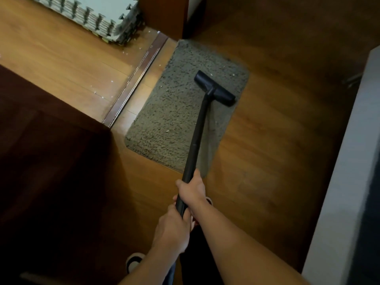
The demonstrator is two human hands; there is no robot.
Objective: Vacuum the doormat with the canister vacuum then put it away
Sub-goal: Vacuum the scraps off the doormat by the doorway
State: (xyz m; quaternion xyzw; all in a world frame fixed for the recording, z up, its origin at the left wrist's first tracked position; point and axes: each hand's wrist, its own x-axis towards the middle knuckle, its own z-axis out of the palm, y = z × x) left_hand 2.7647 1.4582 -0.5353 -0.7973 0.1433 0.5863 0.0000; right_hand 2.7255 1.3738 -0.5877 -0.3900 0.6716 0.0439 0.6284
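Head view looks down on a grey-brown shaggy doormat lying on the wooden floor, its long side running just beside a dark threshold strip at a doorway. Small pale specks dot the pile, more of them toward the far end. The black floor nozzle of the vacuum rests on the far right part of the mat, set crosswise, one end near the mat's right edge. From it the black wand slants back toward the person, crossing the mat's near right corner.

Both hands are closed around the wand's lower end. The right hand grips higher up the tube, fingers wrapped fully round it with the thumb on the left side. The left hand holds just below, touching the right one, also clenched tight on the tube. Both forearms are bare. The canister body itself is out of sight.

Beyond the threshold lies lighter wood flooring with scattered white crumbs and a stack of interlocking foam tiles. A dark wooden door fills the left side. A pale wall or cabinet edge runs down the right. A slipper toe shows near the bottom.
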